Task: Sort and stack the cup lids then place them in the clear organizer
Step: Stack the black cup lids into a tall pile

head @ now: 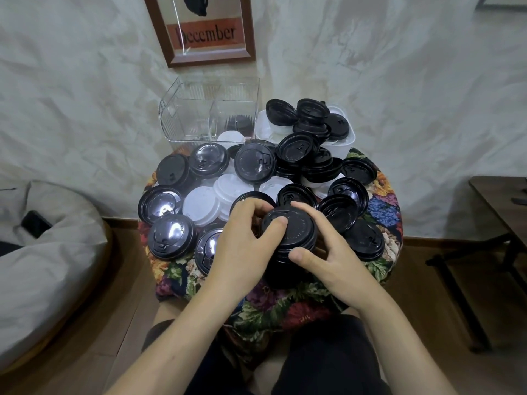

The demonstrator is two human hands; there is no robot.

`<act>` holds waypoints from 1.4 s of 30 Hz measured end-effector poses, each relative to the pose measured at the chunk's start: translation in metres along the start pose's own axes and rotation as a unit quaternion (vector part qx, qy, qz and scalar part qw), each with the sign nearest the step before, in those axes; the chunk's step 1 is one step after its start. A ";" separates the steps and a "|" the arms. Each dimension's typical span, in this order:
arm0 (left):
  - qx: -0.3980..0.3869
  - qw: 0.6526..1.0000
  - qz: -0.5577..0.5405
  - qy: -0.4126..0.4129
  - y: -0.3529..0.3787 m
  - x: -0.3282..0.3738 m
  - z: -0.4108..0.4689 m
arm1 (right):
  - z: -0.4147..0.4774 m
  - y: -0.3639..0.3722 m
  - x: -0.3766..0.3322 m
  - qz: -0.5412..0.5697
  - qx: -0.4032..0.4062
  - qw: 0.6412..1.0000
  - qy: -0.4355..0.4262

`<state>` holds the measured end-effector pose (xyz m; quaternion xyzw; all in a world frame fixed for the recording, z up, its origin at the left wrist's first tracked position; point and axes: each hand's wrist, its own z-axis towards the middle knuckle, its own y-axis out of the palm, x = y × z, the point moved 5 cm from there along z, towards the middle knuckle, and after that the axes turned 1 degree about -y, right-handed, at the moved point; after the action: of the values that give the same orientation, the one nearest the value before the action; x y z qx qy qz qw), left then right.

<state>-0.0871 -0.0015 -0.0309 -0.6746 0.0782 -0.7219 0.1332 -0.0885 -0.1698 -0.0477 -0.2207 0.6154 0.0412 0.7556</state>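
A stack of black lids is gripped at the near middle of the flowered table, the left hand and right hand curled around its sides with thumbs pressed on it. Loose black lids and white lids are scattered beyond, and the clear organizer is set at the far edge.

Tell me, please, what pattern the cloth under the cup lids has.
The cloth has a multicoloured floral pattern, seen best in the head view.

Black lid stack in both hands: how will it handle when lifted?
Likely light: the stack of black lids looks like thin plastic. Merely nested and fairly tall, it may lean or shed lids if tilted; left hand and right hand grip its sides. Glossy lids nearby suggest slipperiness.
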 end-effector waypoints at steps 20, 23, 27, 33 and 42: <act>-0.130 0.988 -0.058 0.060 0.013 -0.004 -0.009 | -0.001 0.002 0.006 0.026 -0.002 1.000 -0.008; -0.151 0.985 -0.047 0.064 0.011 -0.006 -0.009 | -0.001 0.002 0.008 0.028 -0.004 1.000 -0.009; -0.183 0.981 -0.022 0.067 0.008 -0.008 -0.009 | -0.001 0.000 0.007 0.026 -0.018 0.999 -0.010; -0.193 0.978 -0.009 0.075 0.005 -0.007 -0.008 | 0.000 -0.002 0.004 0.034 -0.019 0.999 -0.014; -0.171 0.981 0.009 0.088 0.007 -0.007 -0.009 | -0.002 -0.005 0.002 0.038 -0.003 0.999 -0.018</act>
<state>-0.0951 -0.0064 -0.0404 -0.6203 0.2180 -0.7533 0.0150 -0.0882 -0.1753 -0.0481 -0.1982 0.6097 0.0757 0.7637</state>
